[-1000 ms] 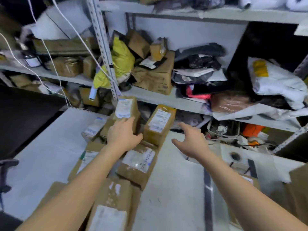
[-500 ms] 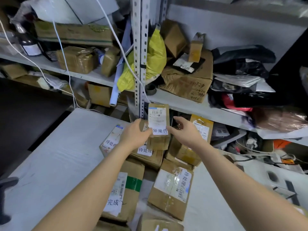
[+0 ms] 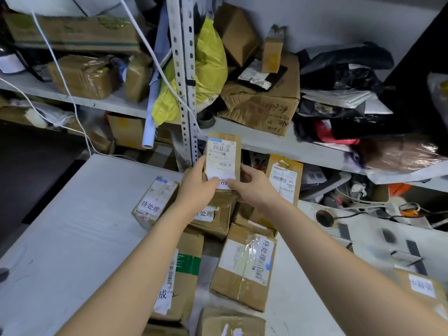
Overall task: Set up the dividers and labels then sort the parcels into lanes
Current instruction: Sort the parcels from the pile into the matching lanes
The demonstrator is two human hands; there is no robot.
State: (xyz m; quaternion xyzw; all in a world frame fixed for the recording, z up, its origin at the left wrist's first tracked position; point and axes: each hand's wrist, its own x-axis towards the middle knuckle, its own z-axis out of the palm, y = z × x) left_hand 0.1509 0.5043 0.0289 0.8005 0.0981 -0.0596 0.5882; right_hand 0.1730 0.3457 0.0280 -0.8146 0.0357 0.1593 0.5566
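both hands hold one tall box (image 3: 223, 155) upright. the left hand (image 3: 197, 187) grips its left edge and the right hand (image 3: 252, 187) grips its right edge. both thumbs press on a white label (image 3: 224, 182) low on its front. just behind the tall box are a metal post (image 3: 184, 93) and the front edge of a shelf (image 3: 278, 141). a standing box (image 3: 284, 178) is just right of it. flat boxes (image 3: 244, 265) lie packed close below it. left of it, past one labelled box (image 3: 155, 202), is a wide stretch of grey tabletop (image 3: 72, 226).
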